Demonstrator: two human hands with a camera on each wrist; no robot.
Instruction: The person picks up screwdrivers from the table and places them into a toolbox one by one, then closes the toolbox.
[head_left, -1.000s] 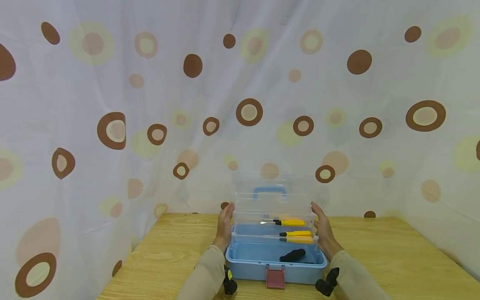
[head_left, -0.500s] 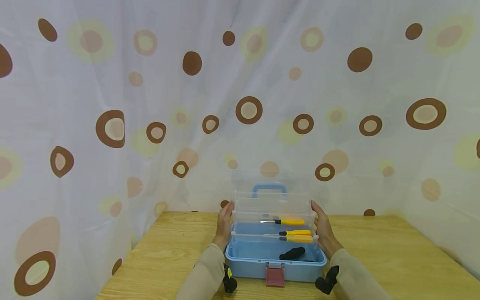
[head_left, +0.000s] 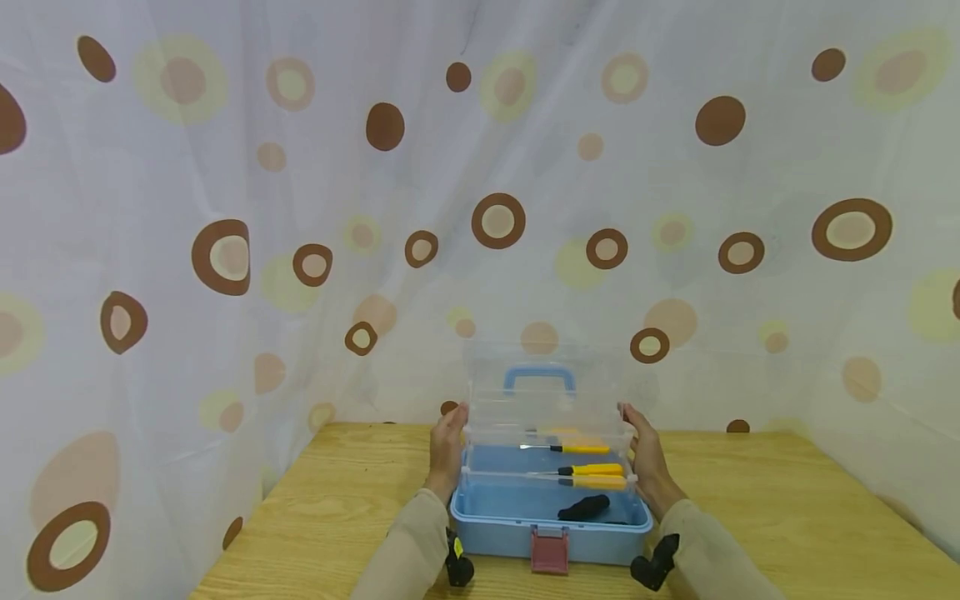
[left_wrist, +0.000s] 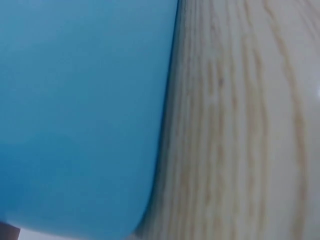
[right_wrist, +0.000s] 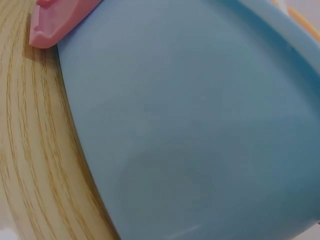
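Note:
A light-blue toolbox [head_left: 502,542] stands with its lid raised and its clear stepped trays [head_left: 487,434] swung up. On the left, my left hand [head_left: 446,454] holds the trays by their side. My right hand [head_left: 651,462] grips them from the opposite side, fingers upright along the edge. Several screwdrivers [head_left: 596,470] with yellow handles and black collars lie in the trays. Inside the base rests a black object [head_left: 585,507] shaped like a handle. Both wrist views are filled mostly by the box's blue wall [left_wrist: 80,115]; neither shows fingers.
The clear lid [head_left: 487,367] with its blue carrying handle [head_left: 539,372] leans up behind the trays. At the front hangs a reddish-pink latch [head_left: 550,552]. Beneath is a wooden table [head_left: 360,500], with a dotted curtain [head_left: 540,283] behind it.
The clear trays and the yellow screwdrivers have shifted and tilted slightly, the screwdrivers sitting a little lower. Both hands stay on the sides; the toolbox base has not moved.

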